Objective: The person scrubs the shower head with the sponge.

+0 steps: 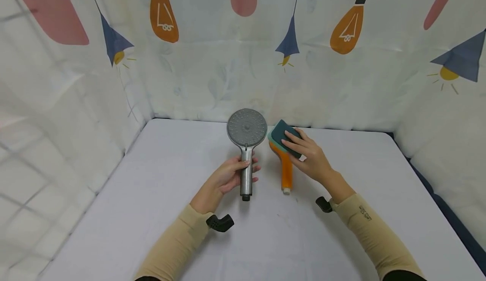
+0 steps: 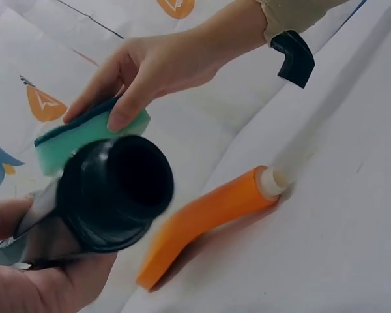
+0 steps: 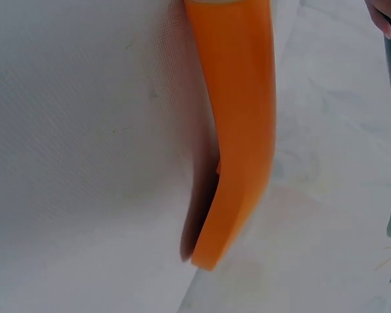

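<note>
My left hand [image 1: 228,174] grips a silver-grey shower head [image 1: 247,127] by its handle, the round spray face turned up toward the head camera. In the left wrist view, the black hollow end of that shower head [image 2: 85,195] looms close to the lens. My right hand [image 1: 313,156] pinches a sponge [image 1: 282,136], dark green on one side and light green on the other, between thumb and fingers. Below it an orange curved handle [image 1: 286,171] with a whitish end fitting lies on the table; in the head view the sponge overlaps its upper part.
A white-covered table [image 1: 159,247] stretches out beneath both hands. White fabric with printed bulbs and lamps [image 1: 212,61] hangs along the back and sides. Each wrist carries a small black device, such as the left wrist mount [image 1: 220,223].
</note>
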`<state>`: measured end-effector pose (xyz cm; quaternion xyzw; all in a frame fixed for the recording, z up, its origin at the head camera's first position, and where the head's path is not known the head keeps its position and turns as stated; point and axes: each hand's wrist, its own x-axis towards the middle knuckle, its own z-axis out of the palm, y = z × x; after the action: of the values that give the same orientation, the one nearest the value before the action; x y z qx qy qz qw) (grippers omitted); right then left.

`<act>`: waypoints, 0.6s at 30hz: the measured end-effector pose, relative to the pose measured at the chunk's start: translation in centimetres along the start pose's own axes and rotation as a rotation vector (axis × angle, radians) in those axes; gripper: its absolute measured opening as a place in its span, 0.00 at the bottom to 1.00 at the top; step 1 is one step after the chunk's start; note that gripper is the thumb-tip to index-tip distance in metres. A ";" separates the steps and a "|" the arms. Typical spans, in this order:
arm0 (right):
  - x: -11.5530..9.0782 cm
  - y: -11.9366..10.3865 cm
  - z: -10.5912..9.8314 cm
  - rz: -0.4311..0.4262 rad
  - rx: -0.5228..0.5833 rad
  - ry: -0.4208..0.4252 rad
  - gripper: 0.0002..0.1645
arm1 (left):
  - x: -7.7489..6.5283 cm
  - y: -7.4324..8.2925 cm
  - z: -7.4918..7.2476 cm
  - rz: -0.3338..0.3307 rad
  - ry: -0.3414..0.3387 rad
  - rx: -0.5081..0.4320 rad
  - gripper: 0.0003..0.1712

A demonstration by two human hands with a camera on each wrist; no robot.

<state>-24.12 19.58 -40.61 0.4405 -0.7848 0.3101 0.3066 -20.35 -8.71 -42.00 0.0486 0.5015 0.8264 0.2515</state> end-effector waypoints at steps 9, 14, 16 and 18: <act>-0.5 -0.2 -0.5 0.052 -0.008 0.009 0.32 | 0.6 -0.1 0.4 0.018 0.015 0.106 0.31; -0.6 -0.5 -0.8 0.076 -0.004 0.009 0.33 | 1.0 -0.2 0.7 0.039 0.022 0.089 0.29; -0.8 -0.6 -0.8 0.075 0.001 0.009 0.33 | 1.0 -0.2 0.7 0.046 0.032 0.083 0.31; -0.9 -0.7 -0.9 0.068 0.012 0.010 0.33 | 1.0 -0.2 0.8 0.054 0.042 0.078 0.35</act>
<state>-22.90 20.40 -40.55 0.4138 -0.7960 0.3271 0.2970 -20.86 -7.51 -41.92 0.0545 0.5370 0.8135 0.2165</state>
